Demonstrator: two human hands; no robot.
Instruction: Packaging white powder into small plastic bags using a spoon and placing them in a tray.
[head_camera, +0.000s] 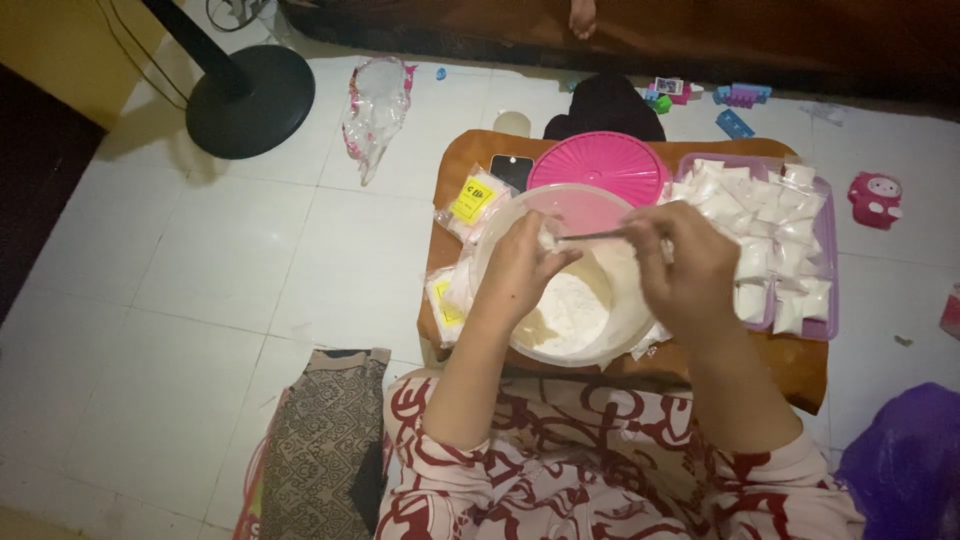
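**Mia:** Holding a tiny clear bag (547, 240), that's what the left hand (520, 268) is doing, right over the big see-through bowl (640, 320)

**Ben:** Is the bag heavy?

**Mia:** No, I think it is very light and floppy. It would crumple if you squeezed hard, and it looks slippery too. Best to pinch it near the top edge so the mouth stays open

**Ben:** So is the left hand shut?

**Mia:** The fingers are curled in and pinching the bag. Not a tight fist, just a soft pinch

**Ben:** And the other hand?

**Mia:** The right hand (690, 268) is closed around the handle of a thin spoon (592, 237). The spoon is stiff and skinny, and its tip points at the little bag

**Ben:** What is in the bowl?

**Mia:** White powder (570, 312), down at the bottom. It looks soft and could spill or puff up easily

**Ben:** What else is there?

**Mia:** A pink lid (600, 162) sits just behind the bowl. A purple tray (826, 250) full of small white packets (760, 215) is on the right. All of it rests on a low brown table (800, 365) on the white floor (220, 260)
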